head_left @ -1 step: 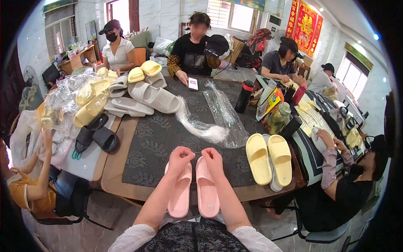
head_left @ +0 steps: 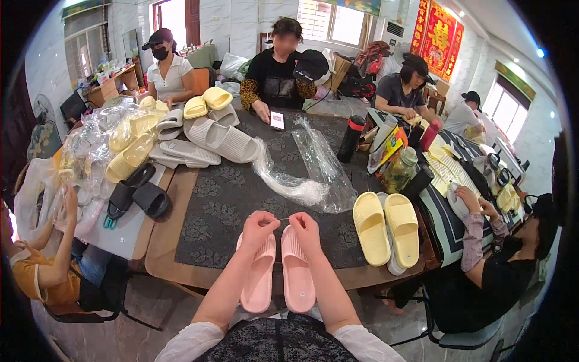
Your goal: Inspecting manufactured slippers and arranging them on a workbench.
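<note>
plenty of bare patterned mat (head_left: 229, 199) right ahead of the 2 hands, left hand (head_left: 258, 228) and right hand (head_left: 305, 230), so reaching forward is open till the crumpled clear plastic bags (head_left: 307, 181). going right you bump into the yellow slippers (head_left: 386, 228), then a jar (head_left: 398, 172) and black flask (head_left: 351, 139). left edge has black slippers (head_left: 137, 194), and further back a heap of grey slippers (head_left: 211, 142) blocks things.

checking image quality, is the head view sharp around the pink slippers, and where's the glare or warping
Head view: the pink slippers and both hands are sharp; the windows behind blow out white; the table edge bows from fisheye, and black corners ring the frame.
</note>
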Available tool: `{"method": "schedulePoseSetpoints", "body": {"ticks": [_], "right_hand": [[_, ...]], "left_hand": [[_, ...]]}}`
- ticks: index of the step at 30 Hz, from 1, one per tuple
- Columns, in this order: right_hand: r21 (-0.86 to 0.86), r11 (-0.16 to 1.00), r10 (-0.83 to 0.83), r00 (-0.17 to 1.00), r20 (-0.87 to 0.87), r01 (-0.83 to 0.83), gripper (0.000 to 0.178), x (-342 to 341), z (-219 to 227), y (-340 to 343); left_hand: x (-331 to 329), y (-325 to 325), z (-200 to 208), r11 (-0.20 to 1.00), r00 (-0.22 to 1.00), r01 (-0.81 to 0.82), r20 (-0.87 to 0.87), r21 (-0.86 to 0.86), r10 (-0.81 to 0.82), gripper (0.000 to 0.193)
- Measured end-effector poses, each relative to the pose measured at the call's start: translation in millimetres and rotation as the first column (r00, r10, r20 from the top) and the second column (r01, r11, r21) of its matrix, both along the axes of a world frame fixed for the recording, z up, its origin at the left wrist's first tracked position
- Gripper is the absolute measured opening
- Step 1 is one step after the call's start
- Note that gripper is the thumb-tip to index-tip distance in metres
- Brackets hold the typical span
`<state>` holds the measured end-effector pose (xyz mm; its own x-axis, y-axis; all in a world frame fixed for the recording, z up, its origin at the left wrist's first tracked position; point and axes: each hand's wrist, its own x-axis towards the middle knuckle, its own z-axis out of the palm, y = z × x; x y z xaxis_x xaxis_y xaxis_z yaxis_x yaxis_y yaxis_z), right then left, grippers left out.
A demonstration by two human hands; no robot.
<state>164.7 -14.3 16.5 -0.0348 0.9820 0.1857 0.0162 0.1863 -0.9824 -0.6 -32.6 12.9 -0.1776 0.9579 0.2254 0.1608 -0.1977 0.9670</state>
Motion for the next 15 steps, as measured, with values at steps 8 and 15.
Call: {"method": "schedulePoseSetpoints", "body": {"ticks": [8, 15], "right_hand": [[0.036, 0.998, 0.045, 0.997, 0.056, -0.047, 0.012, 0.9, -4.3, 2.1], [0.068, 0.988, 0.131, 0.983, 0.127, -0.14, 0.012, -1.8, -0.5, -2.2]], "left_hand": [[2.0, -4.4, 7.5, 0.999, 1.0, 0.001, 0.022, -0.033, 0.0, 0.015], [1.0, -1.3, 0.2, 1.0, 1.0, 0.001, 0.006, -0.005, -0.001, 0.017]]}}
